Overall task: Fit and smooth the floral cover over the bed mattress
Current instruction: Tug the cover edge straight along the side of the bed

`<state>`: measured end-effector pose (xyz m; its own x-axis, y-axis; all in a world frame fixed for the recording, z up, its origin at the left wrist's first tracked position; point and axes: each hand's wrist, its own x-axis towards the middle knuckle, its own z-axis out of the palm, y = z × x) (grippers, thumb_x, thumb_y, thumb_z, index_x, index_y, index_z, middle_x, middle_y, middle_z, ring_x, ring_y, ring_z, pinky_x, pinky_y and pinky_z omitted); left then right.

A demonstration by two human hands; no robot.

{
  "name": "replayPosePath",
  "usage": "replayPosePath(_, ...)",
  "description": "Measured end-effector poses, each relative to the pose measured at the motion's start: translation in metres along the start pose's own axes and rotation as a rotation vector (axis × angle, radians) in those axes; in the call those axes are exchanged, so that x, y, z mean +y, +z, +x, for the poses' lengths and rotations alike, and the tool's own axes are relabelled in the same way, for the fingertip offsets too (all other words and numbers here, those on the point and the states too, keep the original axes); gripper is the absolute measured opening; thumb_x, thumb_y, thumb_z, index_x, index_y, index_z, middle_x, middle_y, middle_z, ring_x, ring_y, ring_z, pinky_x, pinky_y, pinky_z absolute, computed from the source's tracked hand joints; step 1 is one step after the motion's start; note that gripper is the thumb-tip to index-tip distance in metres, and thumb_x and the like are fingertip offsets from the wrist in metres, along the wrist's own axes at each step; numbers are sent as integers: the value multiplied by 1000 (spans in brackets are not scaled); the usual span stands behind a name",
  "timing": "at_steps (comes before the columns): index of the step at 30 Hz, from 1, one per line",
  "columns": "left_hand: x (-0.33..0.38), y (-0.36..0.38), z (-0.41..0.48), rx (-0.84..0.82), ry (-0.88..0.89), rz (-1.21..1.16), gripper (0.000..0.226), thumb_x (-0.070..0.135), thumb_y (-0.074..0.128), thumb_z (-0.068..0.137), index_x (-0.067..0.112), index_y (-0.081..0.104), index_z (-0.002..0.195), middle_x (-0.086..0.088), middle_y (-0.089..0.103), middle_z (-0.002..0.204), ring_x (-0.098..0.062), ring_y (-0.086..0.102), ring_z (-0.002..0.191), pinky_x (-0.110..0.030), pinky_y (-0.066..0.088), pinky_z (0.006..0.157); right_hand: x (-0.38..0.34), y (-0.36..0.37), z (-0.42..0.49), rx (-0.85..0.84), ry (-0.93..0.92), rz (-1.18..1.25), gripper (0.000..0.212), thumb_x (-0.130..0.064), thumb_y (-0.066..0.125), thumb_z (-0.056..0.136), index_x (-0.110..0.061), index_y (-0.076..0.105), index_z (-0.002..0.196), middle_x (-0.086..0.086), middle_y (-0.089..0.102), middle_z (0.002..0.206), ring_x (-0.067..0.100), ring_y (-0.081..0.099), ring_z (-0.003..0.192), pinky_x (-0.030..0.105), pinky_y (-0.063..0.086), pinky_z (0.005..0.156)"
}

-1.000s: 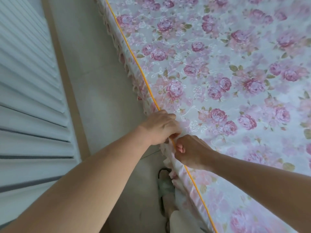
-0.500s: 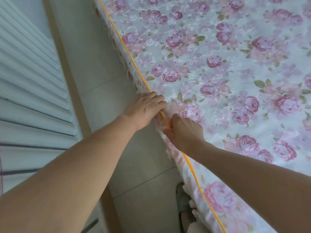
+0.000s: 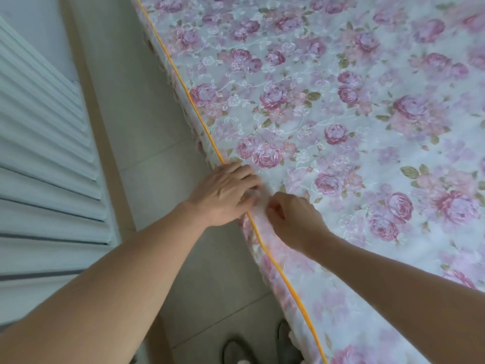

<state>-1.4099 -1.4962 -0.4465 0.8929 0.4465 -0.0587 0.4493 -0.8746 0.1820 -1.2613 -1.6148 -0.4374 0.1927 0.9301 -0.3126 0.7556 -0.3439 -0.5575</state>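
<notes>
Nearest you, two dark slip-on shoes [image 3: 237, 350] are showing at the bottom edge, on the pale grey tiled floor [image 3: 147, 143], just beside the hanging side of the bed cover. Nothing is lying between your hands and the fabric; your own forearms are crossing most of the lower view.

Your left hand [image 3: 225, 195] is reaching in from the floor side and resting over the bed's edge. Its fingers are curling down onto the fabric, and its thumb is tucking in beside them, gripping the edge; that spot is blurred. Your right hand [image 3: 291, 219] is coming from the bed side, knuckles up. Its fingers are bunching tightly and pinching a fold of the fabric just beside the left hand's fingertips. The two hands are almost touching.

Both are holding the white floral cover [image 3: 341, 127] printed with pink roses and green leaves. It is lying spread across the whole top of the bed, and the mattress itself is hidden beneath it. A thin orange piping cord [image 3: 288, 287] is running along the cover's edge, passing under your left hand and on towards the far corner. Below the cord, the cover's side is hanging towards the floor.

On your left, a beige wooden strip [image 3: 105, 153] is bordering the floor, and beyond it a pale ribbed slatted panel [image 3: 39, 153] is filling the side.
</notes>
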Motion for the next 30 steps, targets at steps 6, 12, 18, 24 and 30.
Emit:
replayPosePath(6, -46, 0, 8, 208, -121, 210, 31, 32, 39, 86, 17, 65, 80, 1, 59, 84, -25, 57, 89, -37, 42, 76, 71, -46, 44, 368, -27, -159, 48, -16, 52, 91, -17, 38, 137, 2, 41, 136, 21, 39, 122, 32, 32, 96)
replayPosePath(12, -81, 1, 36, 168, -236, 109, 16, 32, 51, 83, 21, 48, 72, -1, 53, 85, -26, 52, 92, -36, 39, 73, 116, -61, 76, 386, 354, -297, 71, -55, 14, 92, -15, 16, 150, 7, 15, 158, 25, 13, 145, 47, 10, 118)
replayPosePath(18, -132, -7, 49, 191, -754, -308, 37, 36, 68, 76, 14, 49, 100, -3, 44, 109, -24, 49, 105, -36, 42, 82, 25, -20, 167, 335, 289, -365, 70, -51, 3, 95, -13, -2, 153, 4, -7, 161, 19, -8, 147, 42, -5, 119)
replayPosePath(24, -199, -24, 90, 240, -1064, -618, 50, 46, 73, 61, 9, 65, 95, -7, 68, 96, -25, 65, 92, -29, 50, 75, -97, 37, 235, 186, -121, -480, 66, -49, 3, 96, -15, -4, 153, 3, -12, 160, 18, -15, 146, 41, -7, 119)
replayPosePath(30, -220, -31, 113, 187, -1194, -839, 38, 33, 71, 63, 12, 69, 94, -6, 71, 89, -23, 70, 78, -36, 61, 68, -109, 41, 240, 182, -269, -398, 68, -50, 12, 96, -14, 9, 153, 4, 4, 161, 18, -1, 148, 35, -3, 119)
